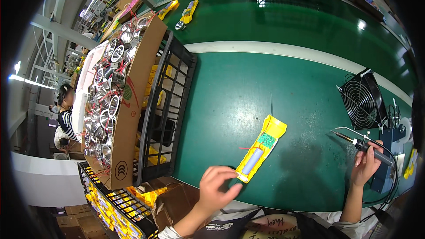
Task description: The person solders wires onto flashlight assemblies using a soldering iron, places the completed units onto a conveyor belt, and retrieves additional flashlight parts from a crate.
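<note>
On the green bench lies a yellow plastic housing half (275,127), slanting away from me. It carries a small green circuit board (267,140) and a blue cylindrical battery (253,161). A red wire sticks out beside the battery, and a thin dark wire rises from the far end. My left hand (218,189) has its thumb and index fingertip at the housing's near end, gripping that end. To the right, my right hand (367,163) is wrapped around the dark handle of a soldering iron (376,154). The iron's tip points left, over the bench and apart from the housing.
A carton of silvery reflector cups (107,119) rests on a black crate (170,106) at left. Another crate (116,198) below holds yellow parts. A black fan (361,99) and blue box (386,144) stand right. Beyond the white edge, yellow housings (188,13) lie on a green surface.
</note>
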Tool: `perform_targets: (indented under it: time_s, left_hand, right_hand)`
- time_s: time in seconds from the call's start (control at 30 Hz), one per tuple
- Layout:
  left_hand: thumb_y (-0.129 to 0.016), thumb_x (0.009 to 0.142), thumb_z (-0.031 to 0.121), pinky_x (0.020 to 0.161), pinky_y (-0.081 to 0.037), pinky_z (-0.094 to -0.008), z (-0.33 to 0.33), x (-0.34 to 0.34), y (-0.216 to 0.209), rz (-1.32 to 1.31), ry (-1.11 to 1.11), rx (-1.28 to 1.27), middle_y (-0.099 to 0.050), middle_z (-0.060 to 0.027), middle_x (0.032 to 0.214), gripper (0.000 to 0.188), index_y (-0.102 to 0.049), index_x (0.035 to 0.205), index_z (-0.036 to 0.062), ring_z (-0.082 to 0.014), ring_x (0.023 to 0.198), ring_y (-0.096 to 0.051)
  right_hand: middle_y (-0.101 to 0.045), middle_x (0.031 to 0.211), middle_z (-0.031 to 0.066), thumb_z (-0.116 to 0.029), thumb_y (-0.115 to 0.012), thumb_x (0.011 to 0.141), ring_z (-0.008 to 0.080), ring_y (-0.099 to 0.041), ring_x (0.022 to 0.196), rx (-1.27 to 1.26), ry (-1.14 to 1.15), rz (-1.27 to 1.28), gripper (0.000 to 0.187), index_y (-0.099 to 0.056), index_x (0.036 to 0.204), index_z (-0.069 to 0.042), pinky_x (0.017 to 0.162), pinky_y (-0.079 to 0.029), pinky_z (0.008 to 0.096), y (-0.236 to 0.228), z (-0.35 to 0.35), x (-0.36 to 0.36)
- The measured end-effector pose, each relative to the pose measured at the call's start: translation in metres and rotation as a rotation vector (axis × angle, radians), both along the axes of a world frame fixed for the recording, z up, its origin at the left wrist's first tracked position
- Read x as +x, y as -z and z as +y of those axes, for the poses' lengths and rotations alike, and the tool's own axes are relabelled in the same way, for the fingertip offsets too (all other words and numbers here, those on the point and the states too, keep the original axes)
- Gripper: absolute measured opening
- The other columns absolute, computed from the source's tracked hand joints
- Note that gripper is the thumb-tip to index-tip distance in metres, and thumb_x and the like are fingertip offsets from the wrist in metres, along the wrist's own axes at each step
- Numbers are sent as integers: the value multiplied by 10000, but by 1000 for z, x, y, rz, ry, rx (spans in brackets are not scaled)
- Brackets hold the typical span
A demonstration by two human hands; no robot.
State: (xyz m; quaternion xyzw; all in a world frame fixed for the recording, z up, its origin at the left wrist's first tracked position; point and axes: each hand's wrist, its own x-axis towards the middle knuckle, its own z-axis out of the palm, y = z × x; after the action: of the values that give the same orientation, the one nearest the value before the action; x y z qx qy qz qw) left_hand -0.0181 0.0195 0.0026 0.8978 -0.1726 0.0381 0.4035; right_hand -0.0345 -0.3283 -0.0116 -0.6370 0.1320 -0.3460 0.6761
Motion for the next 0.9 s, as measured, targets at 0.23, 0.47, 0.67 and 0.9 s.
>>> perform_targets:
  time_s: [0.23,0.47,0.67,0.9]
  left_hand:
    - [-667,603,187,660,-382,-322,-43,31,-45,-224,-27,194,-506,-102,829,342,-497,849,22,-239,765,-481]
    - [-630,635,275,663,-345,-358,-84,57,-38,-1,87,695,-497,-100,836,426,-471,912,-8,-247,808,-452]
    - [-587,619,115,837,-328,-422,-75,68,-35,-288,307,753,-477,-113,916,234,-504,823,35,-261,967,-425]
    - [-543,662,105,939,-244,-461,-53,80,-36,-428,767,647,-321,-61,1253,153,-538,811,142,-274,1115,-340]
  right_hand:
    - [-440,599,38,-147,-456,809,34,-373,408,48,42,-51,171,-418,882,3,348,-281,131,-3,2,0]
    - [-439,630,39,-127,-472,803,41,-383,404,69,-28,-41,151,-425,872,-1,341,-289,137,-8,3,-3]
    - [-440,555,34,-141,-467,807,41,-370,392,59,45,-92,155,-427,870,-5,341,-275,135,-12,-1,-4]
    - [-449,544,44,-156,-465,808,44,-366,389,116,79,-127,171,-421,882,-8,352,-271,135,-18,-3,-4]
